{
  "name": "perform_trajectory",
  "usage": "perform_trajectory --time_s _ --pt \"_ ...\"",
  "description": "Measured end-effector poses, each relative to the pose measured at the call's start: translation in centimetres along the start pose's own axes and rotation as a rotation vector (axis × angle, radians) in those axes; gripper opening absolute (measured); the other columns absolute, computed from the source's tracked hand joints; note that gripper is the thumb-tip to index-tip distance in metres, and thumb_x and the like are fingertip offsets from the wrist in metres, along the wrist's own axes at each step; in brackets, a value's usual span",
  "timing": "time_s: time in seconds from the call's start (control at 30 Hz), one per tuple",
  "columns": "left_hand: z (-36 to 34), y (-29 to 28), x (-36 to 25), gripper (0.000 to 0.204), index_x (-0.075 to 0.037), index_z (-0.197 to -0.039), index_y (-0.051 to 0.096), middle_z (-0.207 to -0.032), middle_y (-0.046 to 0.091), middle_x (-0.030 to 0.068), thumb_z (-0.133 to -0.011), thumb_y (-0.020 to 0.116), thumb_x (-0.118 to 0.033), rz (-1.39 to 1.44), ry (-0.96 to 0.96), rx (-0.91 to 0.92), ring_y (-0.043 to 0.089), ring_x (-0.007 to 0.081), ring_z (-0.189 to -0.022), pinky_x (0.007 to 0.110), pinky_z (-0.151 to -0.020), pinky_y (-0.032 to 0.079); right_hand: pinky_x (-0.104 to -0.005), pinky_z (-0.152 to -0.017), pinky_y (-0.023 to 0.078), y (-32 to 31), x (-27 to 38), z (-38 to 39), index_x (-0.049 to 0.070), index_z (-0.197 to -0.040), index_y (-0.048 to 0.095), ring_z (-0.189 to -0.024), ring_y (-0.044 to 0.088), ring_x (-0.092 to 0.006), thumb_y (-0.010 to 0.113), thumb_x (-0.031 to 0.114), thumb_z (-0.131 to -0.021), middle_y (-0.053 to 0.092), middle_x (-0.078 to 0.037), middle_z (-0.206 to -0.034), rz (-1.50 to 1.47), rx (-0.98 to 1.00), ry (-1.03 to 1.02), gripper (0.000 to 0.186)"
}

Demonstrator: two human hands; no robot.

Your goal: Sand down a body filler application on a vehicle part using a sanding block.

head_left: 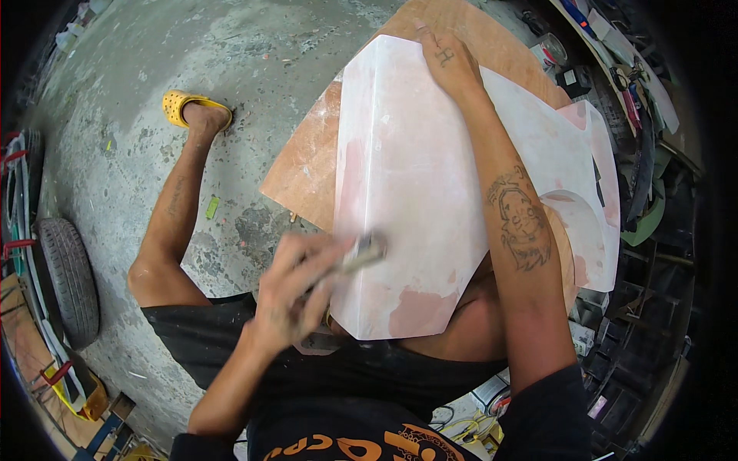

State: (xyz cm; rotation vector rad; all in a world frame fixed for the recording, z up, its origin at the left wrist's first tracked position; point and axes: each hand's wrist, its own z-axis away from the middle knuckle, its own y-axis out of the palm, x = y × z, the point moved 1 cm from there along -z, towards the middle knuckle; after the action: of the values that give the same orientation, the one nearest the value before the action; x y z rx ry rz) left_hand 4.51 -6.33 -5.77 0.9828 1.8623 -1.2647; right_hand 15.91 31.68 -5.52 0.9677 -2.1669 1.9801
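Nearest my camera is a black shirt (338, 419), its orange lettering (419, 442) partly cut off by the lower edge. Beyond it I have the white panel (423, 184), blotched with pink and lying over a brown board (296, 165), its near end beside the right thigh (480, 326); the right hand (452, 65), inked with a single letter (444, 56), lies on its far right edge, though I cannot tell whether it grips. The left hand (292, 284), blurred, has its fingers closed on a small grey block (369, 251) at the panel's near left part.
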Motion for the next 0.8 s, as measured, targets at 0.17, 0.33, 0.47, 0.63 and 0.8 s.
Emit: perform_trajectory --time_s 0.17,0.33,0.47,0.63,0.8 --pt "1.2 1.6 0.9 0.043 0.002 -0.127 0.069 -0.111 0.065 0.0182 -0.084 0.067 0.002 0.157 -0.073 -0.125 0.063 0.0310 -0.096 0.038 -0.087 0.052 -0.0453 -0.097 0.047 0.3 -0.9 -0.6 -0.003 -0.090 0.070 -0.104 0.066 -0.0408 0.042 0.069 -0.100 0.070 -0.026 -0.107 -0.032 0.012 -0.057 0.077" --pt "-9.3 3.6 7.2 0.031 -0.002 -0.122 0.070 -0.100 0.066 0.0135 -0.092 0.070 -0.006 0.253 -0.096 -0.453 0.058 0.0201 -0.085 0.032 -0.070 0.045 -0.0378 -0.102 0.046 1.0 0.9 -0.5 0.006 -0.110 0.079 -0.105 0.068 -0.0337 0.047 0.076 -0.095 0.075 -0.017 -0.106 0.060 -0.013 -0.132 0.078" --pt "-6.7 4.9 5.0 0.026 -0.002 -0.118 0.071 -0.107 0.068 0.0076 -0.095 0.073 -0.013 0.393 -0.225 -0.427 0.057 0.0145 -0.087 0.027 -0.074 0.045 -0.0369 -0.103 0.046 -0.1 0.9 0.1 0.009 -0.115 0.079 -0.107 0.069 -0.0299 0.049 0.078 -0.093 0.077 -0.014 -0.108 0.117 0.117 -0.057 0.079" --pt "-5.0 4.9 4.4 0.025 0.000 -0.118 0.071 -0.107 0.067 0.0094 -0.095 0.071 -0.009 0.439 -0.213 -0.465 0.058 0.0143 -0.090 0.027 -0.075 0.045 -0.0425 -0.113 0.041 -0.4 0.4 -0.3 -0.003 -0.131 0.069 -0.131 0.059 -0.0376 0.055 0.089 -0.079 0.065 -0.028 -0.135 0.063 0.179 0.025 0.106" --pt "-7.5 4.8 7.1 0.026 0.001 -0.119 0.070 -0.107 0.067 0.0088 -0.094 0.071 -0.005 0.419 -0.255 -0.485 0.057 0.0148 -0.086 0.026 -0.073 0.043 -0.0412 -0.111 0.043 0.8 0.9 -0.5 -0.002 -0.130 0.070 -0.125 0.063 -0.0371 0.056 0.088 -0.078 0.066 -0.027 -0.133 0.023 0.248 0.027 0.105"
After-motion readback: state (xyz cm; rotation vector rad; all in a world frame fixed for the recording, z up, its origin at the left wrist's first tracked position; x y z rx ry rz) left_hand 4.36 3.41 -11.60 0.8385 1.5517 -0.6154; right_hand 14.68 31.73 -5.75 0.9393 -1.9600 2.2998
